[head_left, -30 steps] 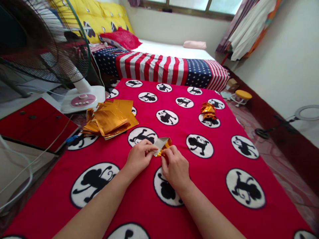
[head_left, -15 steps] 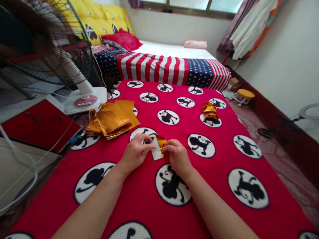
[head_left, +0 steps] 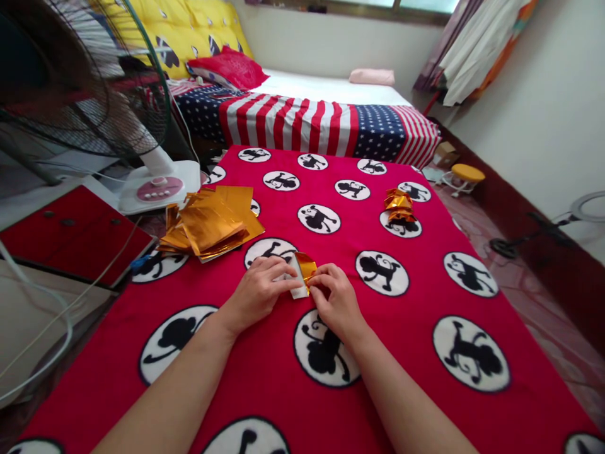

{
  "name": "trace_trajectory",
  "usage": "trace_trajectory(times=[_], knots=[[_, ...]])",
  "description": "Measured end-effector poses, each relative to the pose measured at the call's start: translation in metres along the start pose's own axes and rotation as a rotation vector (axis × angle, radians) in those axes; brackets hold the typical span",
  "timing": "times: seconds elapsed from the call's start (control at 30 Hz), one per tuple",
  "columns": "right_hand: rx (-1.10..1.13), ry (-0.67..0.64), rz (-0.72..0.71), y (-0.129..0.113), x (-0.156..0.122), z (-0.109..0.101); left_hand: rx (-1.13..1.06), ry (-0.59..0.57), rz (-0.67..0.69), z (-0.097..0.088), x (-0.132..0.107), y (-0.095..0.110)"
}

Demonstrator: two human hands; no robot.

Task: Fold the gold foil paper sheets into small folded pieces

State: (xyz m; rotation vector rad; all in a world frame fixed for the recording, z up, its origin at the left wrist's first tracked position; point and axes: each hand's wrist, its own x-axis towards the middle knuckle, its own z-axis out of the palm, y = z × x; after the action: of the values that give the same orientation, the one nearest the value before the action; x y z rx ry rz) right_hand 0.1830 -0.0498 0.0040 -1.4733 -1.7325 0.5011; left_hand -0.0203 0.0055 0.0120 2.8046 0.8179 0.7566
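A small sheet of gold foil paper (head_left: 308,267), partly folded so that its white back shows on the left, lies on the red cloth between my hands. My left hand (head_left: 265,285) grips the white part, its fingers reaching over it. At the sheet's right edge, my right hand (head_left: 331,291) pinches the gold side. My fingers hide some of the folds. To the left is a loose stack of flat gold foil sheets (head_left: 212,221). Farther off on the right sits a small pile of folded gold foil pieces (head_left: 399,205).
The red cloth (head_left: 406,340) with monkey prints covers the table. An electric fan (head_left: 158,186) stands at the left, beside a red-topped cabinet (head_left: 70,230) and white cables. A bed (head_left: 302,123) is beyond the table; a yellow stool (head_left: 467,173) stands at the right.
My left fingers have moved farther over the white part of the foil paper, covering more of it. My right hand stays at its right edge. The view has shifted slightly.
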Motion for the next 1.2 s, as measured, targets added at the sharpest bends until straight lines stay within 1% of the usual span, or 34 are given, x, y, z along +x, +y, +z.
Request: trace_trajectory(times=[0.13, 0.2, 0.3, 0.4, 0.5, 0.63, 0.77, 0.9, 1.07, 1.2], knots=[[-0.001, 0.019, 0.001, 0.001, -0.001, 0.003, -0.018, 0.056, 0.035, 0.004, 0.002, 0.000], [-0.002, 0.012, -0.007, 0.003, 0.001, 0.003, -0.026, 0.051, 0.069, 0.006, 0.005, 0.002], [-0.016, -0.031, -0.021, 0.006, 0.008, -0.001, -0.028, 0.038, 0.116, 0.008, 0.009, 0.006], [-0.050, -0.074, -0.007, 0.006, 0.014, -0.006, -0.014, 0.021, 0.128, 0.010, 0.010, 0.013], [-0.093, -0.077, 0.038, 0.004, 0.013, -0.009, -0.025, 0.012, 0.111, 0.013, 0.008, 0.016], [-0.118, -0.067, 0.071, 0.004, 0.013, -0.009, -0.051, 0.027, 0.082, 0.016, 0.009, 0.013], [-0.171, -0.088, 0.083, 0.012, 0.029, -0.008, 0.048, 0.041, 0.073, 0.019, 0.023, 0.006], [-0.226, -0.043, 0.113, 0.021, 0.046, -0.009, 0.113, 0.079, 0.071, 0.023, 0.037, 0.000], [-0.199, -0.014, 0.140, 0.022, 0.046, -0.009, 0.050, 0.114, 0.018, 0.026, 0.037, -0.002], [-0.171, -0.012, 0.153, 0.023, 0.042, -0.009, -0.025, 0.120, -0.036, 0.025, 0.035, 0.000]])
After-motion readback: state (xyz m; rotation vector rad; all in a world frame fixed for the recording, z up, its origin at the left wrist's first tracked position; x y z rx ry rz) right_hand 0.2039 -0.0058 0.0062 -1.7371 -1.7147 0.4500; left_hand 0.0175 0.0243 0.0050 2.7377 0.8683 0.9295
